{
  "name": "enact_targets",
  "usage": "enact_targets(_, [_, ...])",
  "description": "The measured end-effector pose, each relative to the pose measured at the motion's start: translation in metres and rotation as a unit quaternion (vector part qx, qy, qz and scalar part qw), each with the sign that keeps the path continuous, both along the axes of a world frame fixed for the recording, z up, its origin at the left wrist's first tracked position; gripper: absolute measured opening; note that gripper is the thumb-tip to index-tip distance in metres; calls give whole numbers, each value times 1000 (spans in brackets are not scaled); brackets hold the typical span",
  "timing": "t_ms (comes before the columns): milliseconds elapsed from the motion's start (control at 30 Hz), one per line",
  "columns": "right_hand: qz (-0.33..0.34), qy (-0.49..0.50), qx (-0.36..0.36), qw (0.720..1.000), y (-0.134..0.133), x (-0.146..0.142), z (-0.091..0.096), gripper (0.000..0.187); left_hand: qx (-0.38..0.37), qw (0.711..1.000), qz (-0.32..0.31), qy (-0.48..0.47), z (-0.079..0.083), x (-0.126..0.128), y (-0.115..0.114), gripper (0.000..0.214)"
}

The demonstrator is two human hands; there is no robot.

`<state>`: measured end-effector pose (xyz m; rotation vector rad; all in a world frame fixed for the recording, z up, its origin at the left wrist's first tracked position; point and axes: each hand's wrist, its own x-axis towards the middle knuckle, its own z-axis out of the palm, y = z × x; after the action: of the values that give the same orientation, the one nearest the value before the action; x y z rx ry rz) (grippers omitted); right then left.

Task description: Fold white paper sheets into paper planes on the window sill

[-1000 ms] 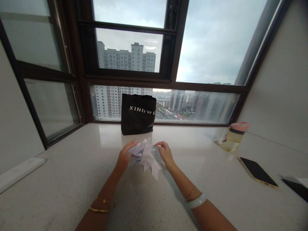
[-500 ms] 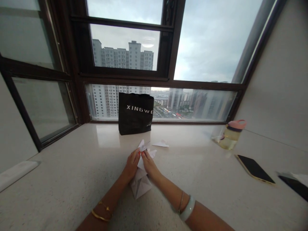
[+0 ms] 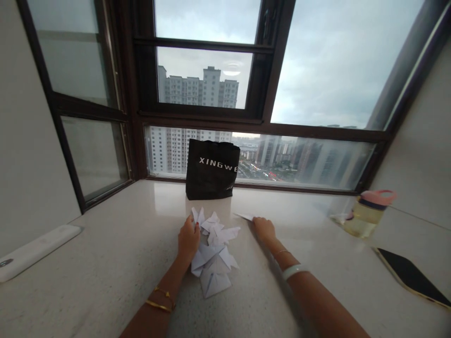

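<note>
My left hand (image 3: 187,238) is closed, thumb and fingers pinching a small white folded paper piece (image 3: 198,216) with pointed tips. To the right, my right hand (image 3: 264,229) has its fingers closed at the end of another white folded paper (image 3: 244,216), which lies low over the counter. Between the hands, several folded papers (image 3: 213,256) overlap in a column. The nearest is a flat, pointed fold (image 3: 215,284); those farther up have angled flaps. Where they join or merely overlap, I cannot tell.
A black bag (image 3: 213,180) with white lettering stands by the window. On the right are a bottle with a pink lid (image 3: 368,217) and a dark-screened phone (image 3: 412,276). A long white device (image 3: 42,248) lies at the left on the speckled counter (image 3: 116,263).
My hands, which were together over the papers, are now apart. The right has moved right onto the separate folded paper; the left holds a piece left of the column. The view has shifted left.
</note>
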<state>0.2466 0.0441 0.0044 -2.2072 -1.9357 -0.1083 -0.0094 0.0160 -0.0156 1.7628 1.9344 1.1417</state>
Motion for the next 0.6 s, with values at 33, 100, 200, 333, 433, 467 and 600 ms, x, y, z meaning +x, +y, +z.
enact_targets(33, [1, -7, 5, 1000, -3, -3, 2, 32, -6, 1000, -1, 1, -1, 0, 1, 42])
enact_targets(100, [15, -16, 14, 1000, -11, -14, 7, 33, -13, 1000, 0, -8, -3, -1, 4, 40])
enact_targets(200, [105, 7, -6, 994, -25, -36, 11, 34, 3, 999, 2, -44, -6, -3, 10, 42])
enact_targets(333, [189, 121, 0, 974, -34, -55, 5, 44, 43, 993, -22, -109, -10, -5, 15, 49])
enact_targets(433, [124, 170, 20, 977, -34, -66, -8, 49, 32, 986, -104, -127, -13, -4, 12, 52])
enact_targets(467, [102, 177, 6, 979, -34, -71, -14, 51, 19, 983, -137, -121, -14, -1, 10, 51])
enact_targets(600, [72, 269, 6, 960, -33, -101, -33, 47, -26, 976, -190, -98, -18, 18, 4, 45])
